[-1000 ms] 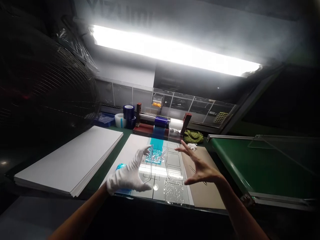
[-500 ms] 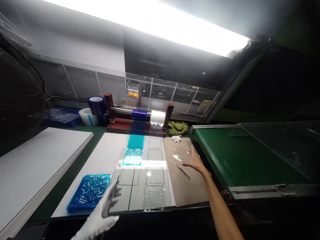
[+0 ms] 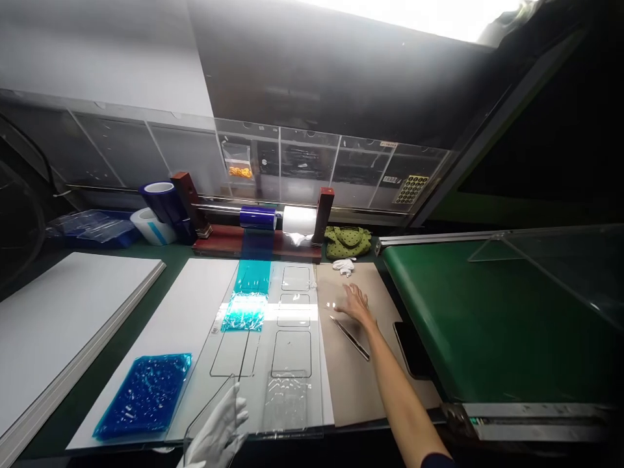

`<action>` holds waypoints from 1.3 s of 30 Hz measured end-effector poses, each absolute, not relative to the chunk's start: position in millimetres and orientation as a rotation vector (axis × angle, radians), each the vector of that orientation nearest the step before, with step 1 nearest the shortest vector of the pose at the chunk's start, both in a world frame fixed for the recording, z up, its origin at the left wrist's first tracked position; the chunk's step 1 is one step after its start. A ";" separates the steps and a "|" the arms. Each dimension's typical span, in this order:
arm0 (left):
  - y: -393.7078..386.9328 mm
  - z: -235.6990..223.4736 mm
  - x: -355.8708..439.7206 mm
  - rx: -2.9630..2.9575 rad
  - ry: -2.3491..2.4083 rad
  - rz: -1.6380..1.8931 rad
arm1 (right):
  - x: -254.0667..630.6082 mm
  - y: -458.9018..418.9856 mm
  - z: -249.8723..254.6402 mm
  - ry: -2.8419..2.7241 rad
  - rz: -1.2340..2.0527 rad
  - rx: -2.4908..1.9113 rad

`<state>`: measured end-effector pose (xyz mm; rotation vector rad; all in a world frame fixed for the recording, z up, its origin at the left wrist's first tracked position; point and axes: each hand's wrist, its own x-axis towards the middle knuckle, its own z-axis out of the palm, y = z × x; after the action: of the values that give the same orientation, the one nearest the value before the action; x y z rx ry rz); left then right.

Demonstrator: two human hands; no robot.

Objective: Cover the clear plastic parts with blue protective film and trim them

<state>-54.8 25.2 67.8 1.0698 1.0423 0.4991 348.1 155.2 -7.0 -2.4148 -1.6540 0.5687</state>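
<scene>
The green workbench (image 3: 164, 279) carries stacked white boards (image 3: 63, 331), a tan mat (image 3: 346, 383), a wooden rack (image 3: 229, 242) and tape rolls (image 3: 149, 233).

The white-gloved left hand (image 3: 217, 432) was cut off by the bottom edge, and whether it gripped the clear film (image 3: 287, 406) seemed unclear. Glare washed over the teal film (image 3: 245, 312); the dotted card (image 3: 410, 189) was too small to read.
</scene>
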 end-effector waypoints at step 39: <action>9.8 175.5 -46.2 2.340 0.532 0.262 | 110.7 -99.5 141.1 -1.303 0.958 -1.608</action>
<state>-46.2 9.8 175.5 2.3399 0.5319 0.2622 110.7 -99.5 141.1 -1.6083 -1.3034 0.9581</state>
